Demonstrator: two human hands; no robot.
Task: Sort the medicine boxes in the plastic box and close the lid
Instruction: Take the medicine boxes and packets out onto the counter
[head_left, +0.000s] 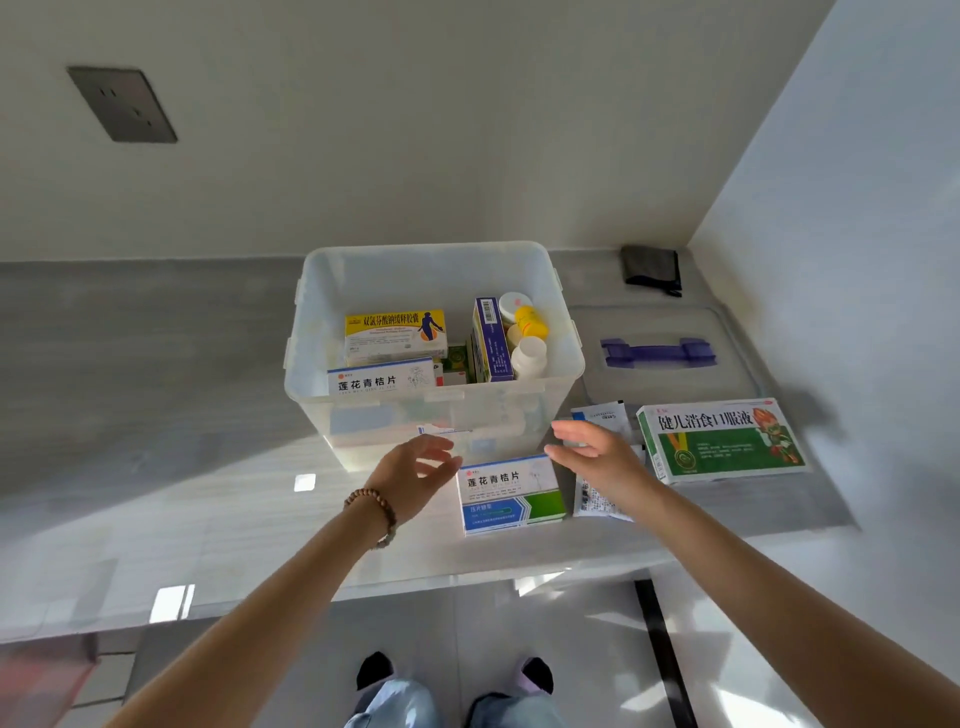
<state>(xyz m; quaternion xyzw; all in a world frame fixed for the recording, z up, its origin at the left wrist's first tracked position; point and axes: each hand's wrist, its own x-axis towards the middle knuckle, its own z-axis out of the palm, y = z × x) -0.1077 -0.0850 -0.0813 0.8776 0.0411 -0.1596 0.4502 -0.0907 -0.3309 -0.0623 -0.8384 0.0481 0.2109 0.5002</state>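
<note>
Centre of the frame: translucent white plastic storage box (434, 332), lid off, on a pale glossy counter (208, 519); inside, a yellow medicine carton (395, 335) and a white carton with blue lettering (382, 378) at the left, a purple carton standing on edge (491, 340) beside white and yellow pill bottles (527, 332) at the right. Right of the box, flat on the counter: clear plastic lid with a purple handle (660, 353). Lower centre: left hand (415, 475) with a beaded wrist bracelet and right hand (597, 454), both spread wide, fingers loose, gripping nothing, poised either side of a white, blue and green medicine box (509, 493) lying just in front of the storage box. Right of centre: large green and white carton (722, 439), paper sachets (602, 415) near it
</note>
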